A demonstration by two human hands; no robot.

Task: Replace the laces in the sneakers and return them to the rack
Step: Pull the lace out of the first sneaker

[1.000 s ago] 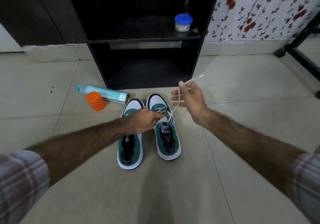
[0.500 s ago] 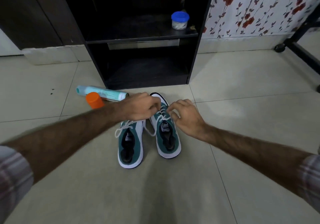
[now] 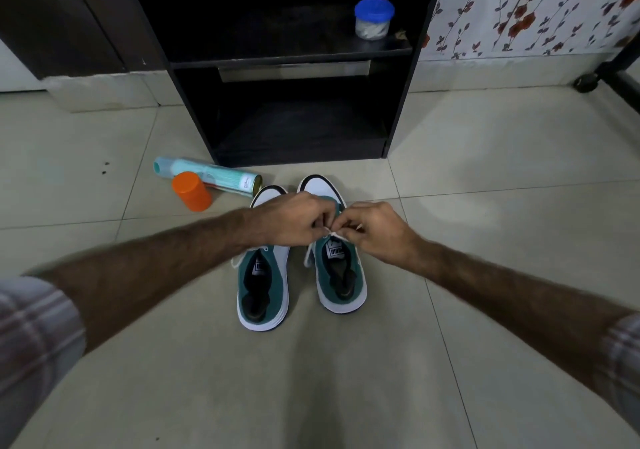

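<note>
Two ends of the white lace (image 3: 333, 233) are pinched between the left hand (image 3: 291, 221) and right hand (image 3: 375, 230) above the right sneaker (image 3: 337, 265). Beside it, the left sneaker (image 3: 264, 275) appears laced. Beyond the hands, the rack (image 3: 294, 109) is not yet refilled.
</note>
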